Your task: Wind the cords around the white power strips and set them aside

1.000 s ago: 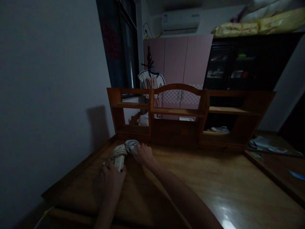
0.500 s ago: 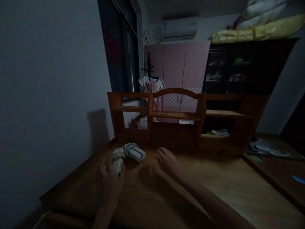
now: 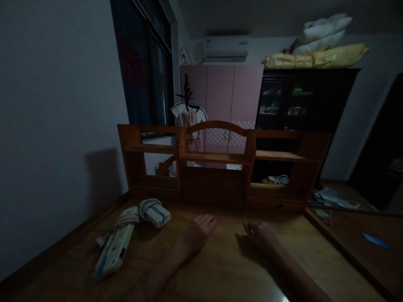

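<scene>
A white power strip [image 3: 115,247] lies on the wooden desk [image 3: 226,268] at the left, its cord wound round it. A second, smaller white strip [image 3: 155,212] with a coiled cord sits just behind it. My left hand [image 3: 198,232] rests on the desk to the right of both strips, apart from them, fingers loosely curled and holding nothing. My right hand [image 3: 260,235] lies on the desk further right, fingers relaxed and apart, also holding nothing. The room is dim.
A wooden shelf unit [image 3: 220,163] stands along the desk's back edge. A grey wall [image 3: 53,126] borders the left side. An adjoining desk [image 3: 355,222] at the right carries papers. Behind are a pink wardrobe [image 3: 220,100], a dark cabinet and an air conditioner.
My left hand let go of the long power strip and moved right to the desk's middle. My right hand drew away from the small strip, rightward. The view shifted, both strips now left.
</scene>
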`<control>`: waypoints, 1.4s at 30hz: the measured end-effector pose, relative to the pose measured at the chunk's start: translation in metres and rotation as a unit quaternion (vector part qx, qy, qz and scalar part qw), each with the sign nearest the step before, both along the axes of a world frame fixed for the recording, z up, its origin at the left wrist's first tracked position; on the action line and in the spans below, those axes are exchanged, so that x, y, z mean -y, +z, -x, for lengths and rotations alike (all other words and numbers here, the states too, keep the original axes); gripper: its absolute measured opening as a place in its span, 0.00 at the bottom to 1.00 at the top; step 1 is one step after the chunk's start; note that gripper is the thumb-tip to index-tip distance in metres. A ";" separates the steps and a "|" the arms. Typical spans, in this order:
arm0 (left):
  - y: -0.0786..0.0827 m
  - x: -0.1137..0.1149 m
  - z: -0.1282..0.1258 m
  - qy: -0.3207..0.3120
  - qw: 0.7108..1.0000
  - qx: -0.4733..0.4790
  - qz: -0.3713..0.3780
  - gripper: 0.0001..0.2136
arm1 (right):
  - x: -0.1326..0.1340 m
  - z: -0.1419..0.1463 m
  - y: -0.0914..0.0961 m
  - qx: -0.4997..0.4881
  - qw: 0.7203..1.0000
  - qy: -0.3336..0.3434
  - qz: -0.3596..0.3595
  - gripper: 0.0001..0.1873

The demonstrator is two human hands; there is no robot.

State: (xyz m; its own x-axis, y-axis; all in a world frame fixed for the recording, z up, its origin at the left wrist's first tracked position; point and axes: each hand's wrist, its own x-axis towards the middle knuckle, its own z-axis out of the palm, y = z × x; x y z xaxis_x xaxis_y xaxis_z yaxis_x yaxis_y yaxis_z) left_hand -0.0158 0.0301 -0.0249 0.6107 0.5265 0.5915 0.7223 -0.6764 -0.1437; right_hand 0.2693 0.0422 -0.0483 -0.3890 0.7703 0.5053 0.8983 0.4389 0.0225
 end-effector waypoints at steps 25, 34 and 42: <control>0.000 0.023 -0.009 -0.106 0.974 0.114 0.167 0.08 | 0.038 0.061 -0.004 -0.044 0.991 0.112 0.054 0.25; 0.000 0.018 -0.003 -0.115 0.970 0.081 0.197 0.10 | 0.047 0.069 0.001 -0.028 0.985 0.128 0.108 0.29; -0.008 0.008 0.002 -0.117 0.973 0.074 0.186 0.13 | 0.051 0.068 0.007 -0.031 0.983 0.127 0.129 0.25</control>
